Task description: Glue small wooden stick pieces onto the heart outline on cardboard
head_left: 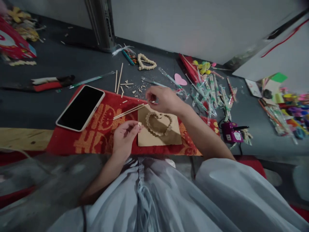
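Observation:
My left hand [125, 135] pinches a short piece of pale wooden stick [139, 124] between thumb and fingertips, at the left edge of a tan cardboard square [142, 140]. On that cardboard lies a heart-shaped outline [158, 133] built of small pale pieces. Above its far edge hovers my right hand [164, 98], fingers curled together; whatever they may hold is too small to make out. Two thin wooden sticks [127, 112] rest on the red towel [96, 141], their ends reaching the cardboard. Several short cut stick pieces [122, 91] lie scattered beyond the towel.
A phone [80, 108] lies on the towel's left side. Behind are a finished-looking stick heart [146, 62], a pink paper heart [180, 79] and pliers-like red-handled tool [48, 84]. Wrapped chopsticks [212, 91] and a purple device [232, 132] sit to the right.

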Demonstrator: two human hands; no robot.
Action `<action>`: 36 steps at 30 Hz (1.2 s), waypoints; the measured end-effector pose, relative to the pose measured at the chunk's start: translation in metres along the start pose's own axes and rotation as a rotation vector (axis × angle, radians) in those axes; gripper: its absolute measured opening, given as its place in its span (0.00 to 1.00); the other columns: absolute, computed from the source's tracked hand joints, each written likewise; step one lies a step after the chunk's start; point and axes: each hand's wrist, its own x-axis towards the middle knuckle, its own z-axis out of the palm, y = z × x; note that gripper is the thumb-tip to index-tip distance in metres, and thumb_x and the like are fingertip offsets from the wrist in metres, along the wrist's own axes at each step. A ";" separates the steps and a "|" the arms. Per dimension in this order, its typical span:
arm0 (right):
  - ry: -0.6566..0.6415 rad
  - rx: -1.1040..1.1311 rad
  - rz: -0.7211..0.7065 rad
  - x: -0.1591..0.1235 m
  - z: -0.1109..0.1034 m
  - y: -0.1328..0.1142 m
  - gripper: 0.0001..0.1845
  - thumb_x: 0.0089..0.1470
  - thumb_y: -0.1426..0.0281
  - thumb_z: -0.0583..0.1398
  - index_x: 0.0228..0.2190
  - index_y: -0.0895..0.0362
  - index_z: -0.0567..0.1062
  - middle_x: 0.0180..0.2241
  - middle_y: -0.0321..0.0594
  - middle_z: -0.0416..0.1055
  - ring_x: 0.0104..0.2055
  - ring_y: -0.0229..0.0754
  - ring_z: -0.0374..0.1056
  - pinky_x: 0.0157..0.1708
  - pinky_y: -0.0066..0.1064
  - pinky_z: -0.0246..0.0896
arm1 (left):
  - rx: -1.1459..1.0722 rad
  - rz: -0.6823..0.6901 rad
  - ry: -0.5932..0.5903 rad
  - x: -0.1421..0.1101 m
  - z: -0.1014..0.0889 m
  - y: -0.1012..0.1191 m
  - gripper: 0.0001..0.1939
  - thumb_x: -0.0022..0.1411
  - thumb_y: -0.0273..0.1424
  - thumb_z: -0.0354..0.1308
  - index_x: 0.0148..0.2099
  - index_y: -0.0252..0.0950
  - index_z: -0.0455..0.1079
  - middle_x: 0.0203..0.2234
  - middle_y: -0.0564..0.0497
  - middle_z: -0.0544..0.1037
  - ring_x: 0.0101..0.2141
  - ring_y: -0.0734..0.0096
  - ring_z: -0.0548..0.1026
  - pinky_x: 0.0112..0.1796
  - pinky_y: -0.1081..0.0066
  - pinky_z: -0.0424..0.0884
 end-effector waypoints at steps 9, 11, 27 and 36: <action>0.128 0.032 -0.001 -0.066 -0.008 -0.055 0.13 0.49 0.80 0.54 0.38 0.56 0.69 0.35 0.40 0.73 0.37 0.41 0.66 0.38 0.31 0.59 | 0.347 0.392 -0.148 -0.032 0.017 0.008 0.01 0.56 0.28 0.65 0.34 0.39 0.77 0.45 0.45 0.80 0.50 0.62 0.76 0.50 0.67 0.70; 0.163 0.034 -0.005 -0.078 -0.011 -0.060 0.12 0.51 0.80 0.54 0.38 0.56 0.68 0.36 0.40 0.73 0.38 0.41 0.67 0.39 0.31 0.60 | 0.383 0.412 -0.188 -0.039 0.021 0.007 0.02 0.57 0.28 0.64 0.35 0.39 0.77 0.47 0.45 0.80 0.51 0.62 0.76 0.53 0.66 0.69; 0.427 0.409 0.095 -0.131 -0.009 -0.072 0.07 0.55 0.75 0.58 0.35 0.53 0.65 0.33 0.33 0.70 0.34 0.33 0.67 0.35 0.29 0.66 | 0.158 0.343 -0.288 -0.061 0.038 -0.018 0.06 0.58 0.34 0.66 0.35 0.38 0.77 0.45 0.45 0.80 0.48 0.64 0.78 0.51 0.66 0.74; 0.532 0.665 0.015 -0.147 0.007 -0.061 0.13 0.57 0.68 0.64 0.39 0.54 0.64 0.35 0.34 0.70 0.35 0.33 0.69 0.36 0.28 0.69 | -0.050 0.015 -0.299 -0.061 0.054 -0.011 0.09 0.51 0.35 0.71 0.31 0.36 0.77 0.32 0.49 0.82 0.34 0.70 0.80 0.38 0.71 0.78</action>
